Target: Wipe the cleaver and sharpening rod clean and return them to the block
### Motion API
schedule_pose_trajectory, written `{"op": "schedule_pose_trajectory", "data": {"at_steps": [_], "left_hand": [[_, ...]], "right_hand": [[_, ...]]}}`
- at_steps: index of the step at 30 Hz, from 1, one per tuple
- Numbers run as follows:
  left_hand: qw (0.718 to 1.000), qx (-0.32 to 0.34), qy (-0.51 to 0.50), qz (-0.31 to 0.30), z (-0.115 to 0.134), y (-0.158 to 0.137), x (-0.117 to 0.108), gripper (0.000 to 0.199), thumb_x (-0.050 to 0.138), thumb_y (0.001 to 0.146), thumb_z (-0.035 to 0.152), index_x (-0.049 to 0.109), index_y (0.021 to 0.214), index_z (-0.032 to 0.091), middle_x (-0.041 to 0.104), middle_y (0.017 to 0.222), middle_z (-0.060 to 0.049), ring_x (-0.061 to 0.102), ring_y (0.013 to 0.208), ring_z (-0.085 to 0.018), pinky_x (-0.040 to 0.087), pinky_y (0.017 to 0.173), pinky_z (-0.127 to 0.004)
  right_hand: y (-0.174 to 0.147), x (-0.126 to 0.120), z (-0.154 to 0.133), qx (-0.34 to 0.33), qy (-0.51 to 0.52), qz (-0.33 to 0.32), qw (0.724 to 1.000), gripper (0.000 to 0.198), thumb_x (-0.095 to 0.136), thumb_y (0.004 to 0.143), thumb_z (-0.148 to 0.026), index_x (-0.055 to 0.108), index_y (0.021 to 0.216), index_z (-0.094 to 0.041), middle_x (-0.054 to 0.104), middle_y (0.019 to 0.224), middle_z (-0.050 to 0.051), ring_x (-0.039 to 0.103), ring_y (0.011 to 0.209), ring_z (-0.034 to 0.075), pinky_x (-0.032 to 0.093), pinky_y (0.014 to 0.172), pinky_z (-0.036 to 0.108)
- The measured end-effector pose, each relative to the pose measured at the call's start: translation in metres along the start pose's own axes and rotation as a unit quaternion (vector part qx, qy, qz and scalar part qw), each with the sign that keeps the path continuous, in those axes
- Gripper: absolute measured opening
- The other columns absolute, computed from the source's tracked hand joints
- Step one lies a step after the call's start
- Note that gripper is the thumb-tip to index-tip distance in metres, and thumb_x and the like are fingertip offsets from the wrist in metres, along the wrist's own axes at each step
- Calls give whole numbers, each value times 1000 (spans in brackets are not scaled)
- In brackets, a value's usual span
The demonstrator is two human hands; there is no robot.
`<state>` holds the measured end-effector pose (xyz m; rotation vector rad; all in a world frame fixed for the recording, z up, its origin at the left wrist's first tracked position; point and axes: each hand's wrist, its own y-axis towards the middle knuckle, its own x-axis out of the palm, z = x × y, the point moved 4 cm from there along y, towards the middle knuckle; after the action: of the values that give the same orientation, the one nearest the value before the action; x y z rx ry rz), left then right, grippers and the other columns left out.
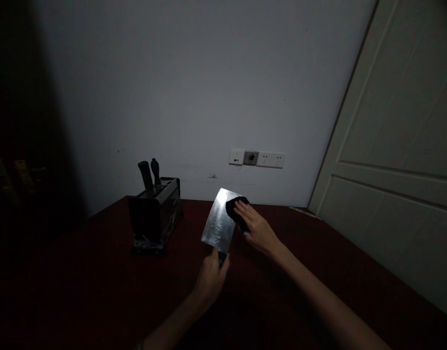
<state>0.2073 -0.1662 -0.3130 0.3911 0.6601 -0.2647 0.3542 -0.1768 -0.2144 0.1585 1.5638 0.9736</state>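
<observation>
My left hand point(213, 271) is wrapped round the dark handle of a cleaver point(218, 221), which it holds up with the broad, shiny blade pointing away from me. A black cloth point(231, 208) lies against the upper right part of the blade. My right hand point(258, 228) presses that cloth on with its fingers over it, so part of the cloth is hidden. Left of the cleaver stands a knife block point(150, 214) with a dark front and metallic sides. Two black knife handles point(146, 176) stick up out of its top.
The dark red table point(110, 282) reaches back to a pale wall point(194, 97). Wall sockets point(270, 160) sit low on the wall behind the cleaver. A panelled white door point(394, 146) rises along the right side. The left edge of the view is very dark.
</observation>
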Motion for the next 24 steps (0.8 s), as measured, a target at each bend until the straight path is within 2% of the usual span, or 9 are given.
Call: {"op": "schedule_pose_trajectory", "data": {"at_steps": [4,6,8,12,14,16,20,22,24], "left_hand": [[999,-3,-36,4,-4,2,-3,34,36,85,34,53,100,9,64,88,-15,62,80,-22,41,67,-27],[999,5,-47,6,-4,3,-4,34,36,85,34,52,102,9,65,87,-15,62,79,-21,41,66,-26],[999,5,-39,4,-3,4,-3,35,36,86,34,52,103,9,65,84,-14,62,76,-20,41,65,-26],[1000,-12,9,-5,0,1,0,35,37,86,35,53,102,9,65,82,-14,62,76,-22,41,65,-27],[1000,-19,13,-11,0,0,0,35,37,86,35,54,101,9,65,83,-14,62,77,-23,41,66,-27],[1000,-18,-5,-9,-2,0,0,33,37,86,32,54,101,8,65,84,-15,62,77,-22,42,66,-27],[1000,11,-22,-17,-2,2,-1,21,41,79,15,56,92,10,65,89,-14,62,82,-20,42,69,-25],[1000,17,-18,-17,-1,2,-1,22,41,80,17,56,94,10,65,88,-14,62,80,-20,42,68,-25],[1000,14,-11,-14,1,1,0,28,39,84,25,53,102,9,65,83,-13,62,75,-20,41,64,-26]], "right_hand": [[-9,19,-35,-73,25,-64,995,70,43,58,-8,40,128,-3,35,139,16,22,133,21,27,108,41],[-11,20,-43,-110,30,-104,988,71,44,57,-9,42,128,-4,35,139,15,23,132,21,26,108,41],[-5,13,-34,-113,21,-122,986,72,44,55,-9,43,127,-4,35,139,14,25,132,22,26,108,41],[16,-6,4,-30,-17,-89,995,72,42,55,-5,43,127,-5,36,138,15,27,131,21,26,108,42],[17,-5,5,-14,-20,-81,996,72,42,56,-5,42,128,-5,35,139,15,26,131,21,25,108,41],[9,6,-12,-44,-6,-104,994,73,43,57,-7,40,130,-5,33,139,15,24,132,21,25,108,41],[-13,24,-52,-152,35,-177,972,72,46,60,-14,37,131,-4,30,141,14,21,133,21,21,109,39],[-11,22,-48,-163,32,-186,968,73,47,60,-15,36,132,-6,29,142,13,20,133,21,19,110,40],[2,13,-26,-125,9,-163,979,74,47,59,-13,36,132,-8,29,142,12,21,133,21,19,110,41]]}}
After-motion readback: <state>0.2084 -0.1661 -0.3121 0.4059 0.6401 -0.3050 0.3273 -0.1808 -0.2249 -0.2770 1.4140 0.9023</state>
